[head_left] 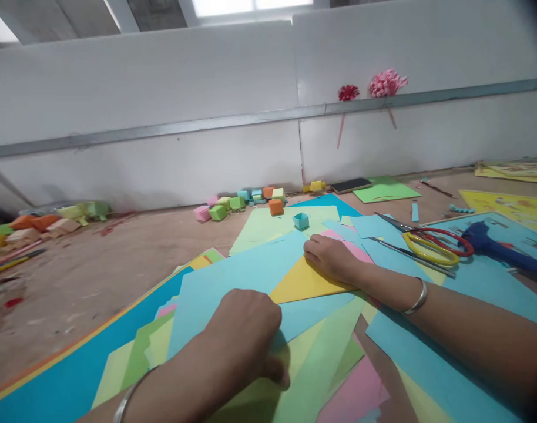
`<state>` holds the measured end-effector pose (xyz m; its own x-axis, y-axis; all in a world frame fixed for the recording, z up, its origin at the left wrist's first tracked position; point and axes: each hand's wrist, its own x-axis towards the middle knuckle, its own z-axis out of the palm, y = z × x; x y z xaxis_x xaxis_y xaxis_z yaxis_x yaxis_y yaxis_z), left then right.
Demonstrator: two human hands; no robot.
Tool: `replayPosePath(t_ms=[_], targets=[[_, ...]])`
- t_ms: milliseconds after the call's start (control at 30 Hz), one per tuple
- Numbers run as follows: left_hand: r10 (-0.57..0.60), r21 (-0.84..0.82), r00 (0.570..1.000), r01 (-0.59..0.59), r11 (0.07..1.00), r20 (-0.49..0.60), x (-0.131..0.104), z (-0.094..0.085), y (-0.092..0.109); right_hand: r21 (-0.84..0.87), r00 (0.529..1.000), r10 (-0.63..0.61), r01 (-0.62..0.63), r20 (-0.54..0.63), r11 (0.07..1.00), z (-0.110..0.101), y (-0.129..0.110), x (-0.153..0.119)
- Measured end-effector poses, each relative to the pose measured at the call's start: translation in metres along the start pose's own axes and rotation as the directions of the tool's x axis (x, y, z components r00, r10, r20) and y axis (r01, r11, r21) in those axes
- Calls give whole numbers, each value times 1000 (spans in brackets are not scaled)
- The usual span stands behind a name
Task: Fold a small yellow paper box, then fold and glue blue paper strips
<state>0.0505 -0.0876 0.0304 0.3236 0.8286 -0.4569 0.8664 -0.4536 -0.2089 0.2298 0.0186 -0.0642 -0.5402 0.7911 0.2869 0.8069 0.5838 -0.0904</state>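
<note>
A folded yellow paper (308, 281) with a pointed left corner lies on a light blue sheet (233, 270). My right hand (332, 257) rests on its upper edge, fingers curled together; what they grip, if anything, is hidden. Nearer to me and to the left, my left hand (251, 329) is bent over the sheets beside the yellow point, with its thumb stretched down and its other fingertips hidden behind the hand. A small open blue paper box (301, 221) stands just beyond my right hand. Under everything are loose green, pink and blue sheets.
Scissors with red and yellow handles (431, 247) and a dark blue tool (502, 247) lie right. Small paper cubes (218, 212) and a phone (351, 185) sit by the white wall (140, 170). Pencils (15, 261) lie far left. Paper flowers (386, 83) hang on the wall.
</note>
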Motion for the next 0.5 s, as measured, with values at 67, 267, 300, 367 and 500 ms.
replayPosePath(t_ms=[67, 267, 300, 367, 500], targets=[[-25, 23, 1000, 25, 999, 14, -1, -2, -9, 8, 1000, 2, -2, 2, 1000, -1, 0, 0], [-114, 51, 990, 118, 992, -80, -3, -8, -25, 43, 1000, 16, -17, 10, 999, -1, -1, 1], [-97, 32, 987, 102, 994, -130, -1, -7, -22, 51, 1000, 18, -19, 11, 999, -1, -2, 1], [-19, -18, 974, 16, 1000, -227, 5, -1, -12, 67, 1000, 22, -23, 11, 997, -1, -2, 1], [262, -90, 902, -310, 947, -343, 25, 19, 7, 122, 1000, 8, -11, 21, 992, -3, 1, 3]])
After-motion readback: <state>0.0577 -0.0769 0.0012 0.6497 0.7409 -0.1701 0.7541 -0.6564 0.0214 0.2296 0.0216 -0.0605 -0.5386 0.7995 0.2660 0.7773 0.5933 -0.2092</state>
